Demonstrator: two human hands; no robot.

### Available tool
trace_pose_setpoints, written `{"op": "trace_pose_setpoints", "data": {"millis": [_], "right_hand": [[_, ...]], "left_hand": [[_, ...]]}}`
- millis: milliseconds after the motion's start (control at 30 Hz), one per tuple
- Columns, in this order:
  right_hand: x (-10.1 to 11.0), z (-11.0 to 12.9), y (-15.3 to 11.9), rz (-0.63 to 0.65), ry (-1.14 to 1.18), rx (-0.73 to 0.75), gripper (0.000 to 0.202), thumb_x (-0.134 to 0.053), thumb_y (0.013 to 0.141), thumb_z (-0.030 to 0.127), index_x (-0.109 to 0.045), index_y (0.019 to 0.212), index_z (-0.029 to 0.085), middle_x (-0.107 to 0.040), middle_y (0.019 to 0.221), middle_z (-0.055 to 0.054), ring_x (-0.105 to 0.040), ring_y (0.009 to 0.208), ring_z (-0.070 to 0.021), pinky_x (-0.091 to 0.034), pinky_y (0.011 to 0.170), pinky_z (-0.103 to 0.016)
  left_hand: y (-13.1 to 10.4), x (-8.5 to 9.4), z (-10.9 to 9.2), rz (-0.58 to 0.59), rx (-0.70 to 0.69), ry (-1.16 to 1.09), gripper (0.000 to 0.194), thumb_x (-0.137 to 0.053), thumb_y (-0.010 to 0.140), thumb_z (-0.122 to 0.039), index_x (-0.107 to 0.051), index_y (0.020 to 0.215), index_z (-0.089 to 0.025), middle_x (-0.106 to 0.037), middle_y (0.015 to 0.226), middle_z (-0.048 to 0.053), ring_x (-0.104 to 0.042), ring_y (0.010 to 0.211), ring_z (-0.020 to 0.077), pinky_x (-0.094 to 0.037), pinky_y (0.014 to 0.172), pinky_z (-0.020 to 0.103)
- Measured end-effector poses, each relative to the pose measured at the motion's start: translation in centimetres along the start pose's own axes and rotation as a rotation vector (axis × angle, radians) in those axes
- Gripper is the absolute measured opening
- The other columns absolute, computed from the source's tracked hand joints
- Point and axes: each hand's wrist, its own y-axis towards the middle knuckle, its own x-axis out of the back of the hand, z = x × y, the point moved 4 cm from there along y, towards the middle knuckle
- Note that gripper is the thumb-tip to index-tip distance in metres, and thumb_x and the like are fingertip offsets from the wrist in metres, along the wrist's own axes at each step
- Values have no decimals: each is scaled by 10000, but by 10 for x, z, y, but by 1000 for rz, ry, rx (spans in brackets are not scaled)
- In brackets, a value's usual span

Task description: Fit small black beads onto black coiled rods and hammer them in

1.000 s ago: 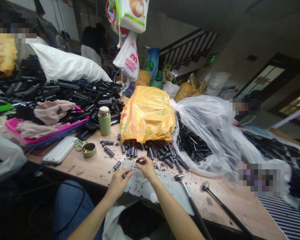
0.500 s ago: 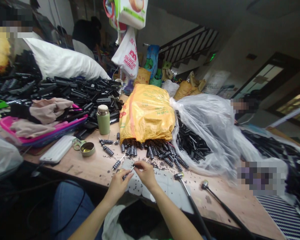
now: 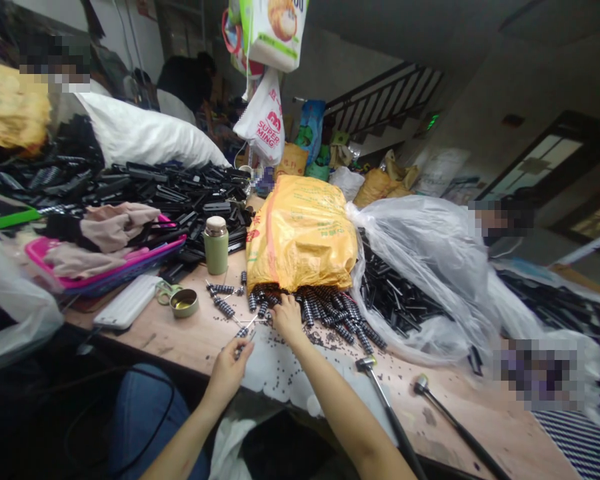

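Note:
My left hand (image 3: 231, 367) is above the table's front edge, its thumb and fingers pinching a thin dark-and-silver piece; most of it is hidden by the fingers. Farther forward, my right hand (image 3: 287, 320) reaches with outstretched fingers onto the black ribbed rollers (image 3: 325, 307) heaped at the mouth of a yellow woven bag (image 3: 305, 233). Its fingertips partly cover the rollers there. Loose rollers with thin metal rods (image 3: 224, 307) lie just beyond my left hand. Tiny dark bits are scattered over a grey sheet (image 3: 267, 367) below my hands.
Two hammers (image 3: 380, 383) (image 3: 445, 413) lie at right. Clear plastic (image 3: 425, 247) covers black parts beside the yellow bag. At left are a green flask (image 3: 216, 247), an open round tin (image 3: 184, 303), a white power bank (image 3: 127, 303) and a pink basket (image 3: 45, 250). Other people are behind.
My right hand has left my left hand and moved forward to the heaped rollers. My left hand has drawn slightly left and still pinches its piece. The view has shifted a little.

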Motion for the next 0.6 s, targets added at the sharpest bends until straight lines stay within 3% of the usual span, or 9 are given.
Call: {"op": "trace_pose_setpoints", "data": {"millis": [167,267,367,467,600], "right_hand": [[-8,0,-7,-18,84,-25,132,-533,776,172,-664,780,180,-503,1180,-110,-402,1063,-268,-331,867,-430],[-5,-1,-14,-42,212,-69,114,-555,735,145,-646,798,174,-532,1151,-108,-432,1061,-252,-343,888,-417],[0,-2,-26,-51,400,-139,115,-532,743,163,-623,814,165,-636,911,-79,-564,864,-190,-442,784,-343],[5,-1,-42,-41,610,-201,173,-526,762,230,-598,895,147,-658,704,-27,-612,625,-140,-496,596,-264],[13,1,-59,-33,823,-237,193,-602,699,257,-616,844,130,-684,699,-40,-645,619,-154,-518,554,-247]], "left_hand": [[1,0,3,13,-3,-52,438,-458,727,-552,-575,851,-149,-559,615,-18,-445,406,94,-363,392,212],[3,-3,1,33,-2,-8,432,-460,733,-527,-597,871,-142,-590,610,-3,-478,409,109,-418,428,239],[4,-6,-5,13,-92,62,380,-499,729,-476,-639,876,-155,-668,742,52,-611,608,173,-503,622,304],[5,-10,-12,8,-208,129,359,-495,751,-423,-656,947,-169,-664,1000,87,-593,967,222,-443,880,357],[3,-19,-17,43,-276,188,359,-482,779,-390,-648,1009,-169,-647,1055,89,-554,1045,220,-396,947,365]]}}
